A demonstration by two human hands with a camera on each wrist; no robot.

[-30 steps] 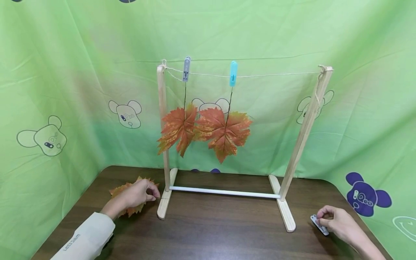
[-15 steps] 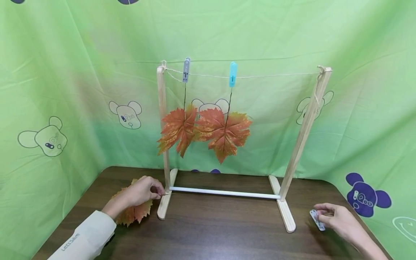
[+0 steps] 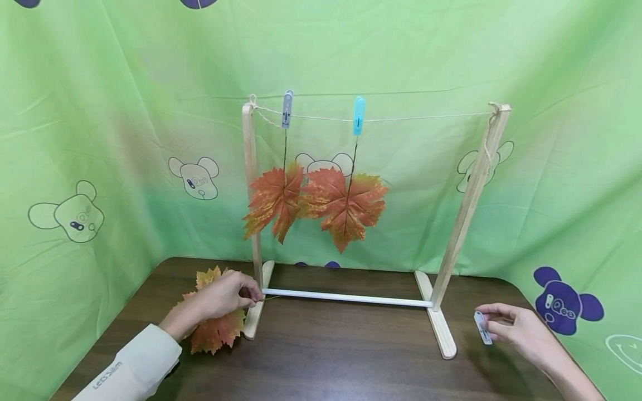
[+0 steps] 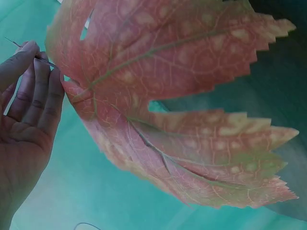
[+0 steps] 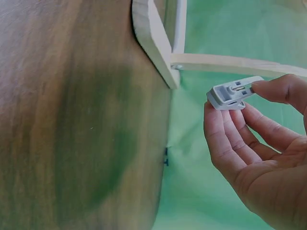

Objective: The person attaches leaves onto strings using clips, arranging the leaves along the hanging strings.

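My left hand [image 3: 225, 294] pinches the thin stem [image 4: 46, 62] of an orange and yellow artificial leaf [image 4: 158, 62]. In the head view that leaf hangs partly behind the hand and forearm, left of the rack's foot. A grey-blue clothespin [image 5: 235, 92] is held between the thumb and fingers of my right hand [image 3: 521, 331], over the table's right side. Two similar leaves hang from the string [image 3: 421, 118]: the left leaf [image 3: 276, 197] by a grey clothespin [image 3: 287, 109], the right leaf [image 3: 346, 203] by a bright blue clothespin [image 3: 358, 116].
The string runs between two wooden posts, the left post [image 3: 249, 139] and the right post [image 3: 471, 206]. A white rod [image 3: 346, 297] joins their feet low over the brown table [image 3: 341, 356]. Green printed cloth [image 3: 401, 50] surrounds the table at the back and sides.
My left hand has moved a little right, carrying the leaf by its stem and turning it. My right hand has raised the clothespin up and slightly left; the clothespin now stands more upright.
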